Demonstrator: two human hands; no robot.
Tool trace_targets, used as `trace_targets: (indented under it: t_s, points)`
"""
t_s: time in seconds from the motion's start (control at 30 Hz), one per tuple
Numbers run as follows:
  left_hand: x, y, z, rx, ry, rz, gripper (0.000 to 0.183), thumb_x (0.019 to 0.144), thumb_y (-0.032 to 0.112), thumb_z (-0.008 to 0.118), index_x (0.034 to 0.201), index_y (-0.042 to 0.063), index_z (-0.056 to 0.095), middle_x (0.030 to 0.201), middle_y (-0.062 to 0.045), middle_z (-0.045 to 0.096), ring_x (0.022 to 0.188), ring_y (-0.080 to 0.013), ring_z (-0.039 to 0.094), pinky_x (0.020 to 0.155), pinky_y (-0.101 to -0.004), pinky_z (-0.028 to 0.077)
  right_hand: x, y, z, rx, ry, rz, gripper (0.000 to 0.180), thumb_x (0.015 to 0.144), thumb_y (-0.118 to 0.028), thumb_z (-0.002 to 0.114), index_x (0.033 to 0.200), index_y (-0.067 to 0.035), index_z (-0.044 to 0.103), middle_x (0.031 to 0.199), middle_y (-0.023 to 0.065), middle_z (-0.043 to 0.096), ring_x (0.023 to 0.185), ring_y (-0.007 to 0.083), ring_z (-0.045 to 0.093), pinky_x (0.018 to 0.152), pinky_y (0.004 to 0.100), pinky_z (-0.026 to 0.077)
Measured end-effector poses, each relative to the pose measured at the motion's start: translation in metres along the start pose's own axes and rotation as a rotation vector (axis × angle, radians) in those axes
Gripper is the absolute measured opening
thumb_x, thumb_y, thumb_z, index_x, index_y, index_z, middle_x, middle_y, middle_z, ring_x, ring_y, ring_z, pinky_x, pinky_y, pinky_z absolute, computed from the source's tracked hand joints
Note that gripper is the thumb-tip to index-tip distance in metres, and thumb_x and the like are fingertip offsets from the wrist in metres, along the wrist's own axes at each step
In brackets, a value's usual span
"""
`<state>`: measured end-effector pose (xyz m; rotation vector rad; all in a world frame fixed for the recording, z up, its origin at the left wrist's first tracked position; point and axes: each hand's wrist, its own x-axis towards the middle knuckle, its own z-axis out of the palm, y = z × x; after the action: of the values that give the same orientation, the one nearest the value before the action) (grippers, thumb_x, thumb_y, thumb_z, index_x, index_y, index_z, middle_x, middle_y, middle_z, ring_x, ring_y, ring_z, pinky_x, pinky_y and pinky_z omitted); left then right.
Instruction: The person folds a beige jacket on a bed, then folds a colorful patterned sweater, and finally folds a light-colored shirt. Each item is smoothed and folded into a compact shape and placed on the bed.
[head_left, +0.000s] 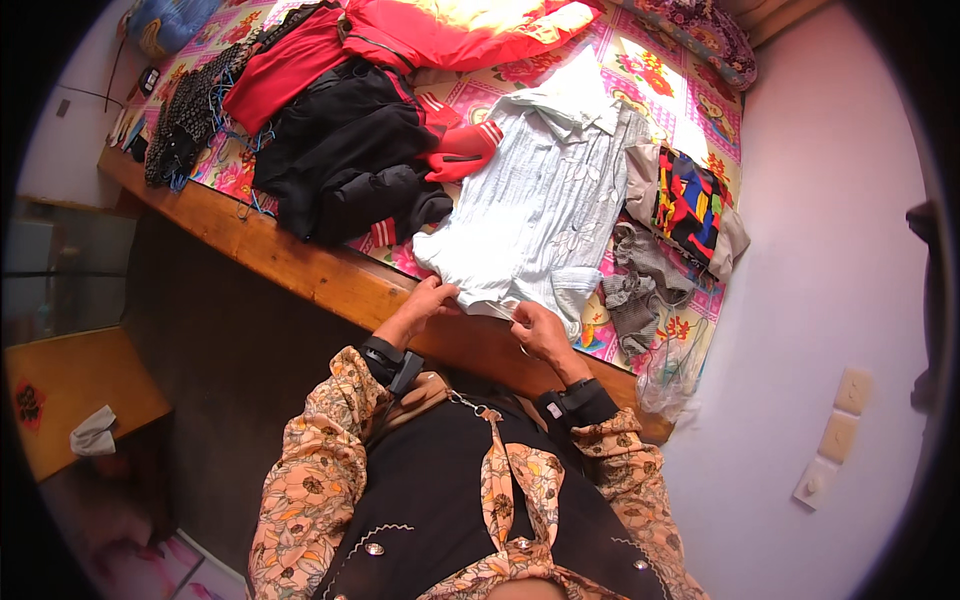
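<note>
A pale blue, crinkled shirt (536, 202) with flower embroidery lies spread on the bed, its collar away from me. At the near edge of the bed, my left hand (421, 306) pinches the shirt's lower left part between thumb and fingers. My right hand (541, 331) is closed at the lower edge, a little to the right. Between its fingers runs a thin white strip (498, 309), perhaps a cord or a hem edge; I cannot tell which. A folded flap of the shirt rests just beyond the right hand.
Black garments (345, 150) and a red jacket (450, 34) lie left and beyond on the flowered bed cover (525, 71). To the right are a multicoloured garment (686, 199), a grey checked cloth (645, 281) and a clear plastic bag (667, 379) by the wall. A wooden bed rail (300, 270) runs in front.
</note>
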<state>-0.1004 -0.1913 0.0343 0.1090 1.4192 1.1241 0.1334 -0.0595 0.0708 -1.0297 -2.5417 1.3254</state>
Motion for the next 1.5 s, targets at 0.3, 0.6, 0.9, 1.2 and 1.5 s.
trace_targets:
  t_s: [0.3,0.6,0.9,1.2,1.5]
  points:
    - [-0.039,0.051,0.040,0.839,0.494,0.798,0.038,0.089,0.037,0.075,0.101,0.006,0.056,0.087,-0.005,0.059,0.079,-0.0201,0.066,0.070,-0.0337,0.054,0.019,-0.035,-0.057,0.200,-0.288,0.220,0.039,0.084,-0.008,0.056,0.120,-0.005,0.072,0.062,-0.0036,0.055,0.054,0.0065,0.046,0.052,0.0258,0.039]
    - [-0.041,0.068,0.053,1.048,0.129,1.010,0.020,0.087,0.022,0.073,0.105,0.015,0.069,0.099,-0.006,0.057,0.087,-0.0272,0.065,0.075,-0.0400,0.055,0.022,-0.057,-0.061,0.161,-0.150,0.000,0.026,0.094,-0.017,0.068,0.114,-0.002,0.075,0.082,-0.0006,0.068,0.071,0.0060,0.053,0.065,0.0245,0.046]
    - [-0.026,0.062,0.047,0.417,0.141,0.805,0.015,0.091,0.009,0.064,0.101,0.006,0.074,0.098,-0.006,0.063,0.078,-0.0184,0.066,0.071,-0.0323,0.054,0.023,-0.051,-0.071,0.349,-0.215,0.133,0.027,0.094,-0.017,0.068,0.117,-0.004,0.074,0.087,-0.0023,0.068,0.076,0.0068,0.055,0.069,0.0240,0.047]
    - [-0.026,0.066,0.044,0.715,0.454,0.867,0.018,0.085,0.016,0.072,0.098,0.003,0.071,0.108,-0.005,0.059,0.092,-0.0216,0.064,0.077,-0.0384,0.052,0.025,-0.058,-0.073,0.245,-0.182,0.050,0.025,0.091,-0.022,0.067,0.110,-0.007,0.077,0.095,0.0130,0.074,0.087,0.0210,0.069,0.079,0.0323,0.052]
    - [-0.052,0.084,0.072,1.502,0.061,1.176,0.030,0.079,0.021,0.073,0.107,0.012,0.067,0.105,-0.004,0.066,0.101,-0.0250,0.064,0.106,-0.0459,0.039,0.030,-0.088,-0.066,0.000,-0.056,-0.169,0.018,0.089,-0.016,0.071,0.097,0.000,0.074,0.079,0.0116,0.068,0.075,0.0254,0.064,0.071,0.0359,0.051]
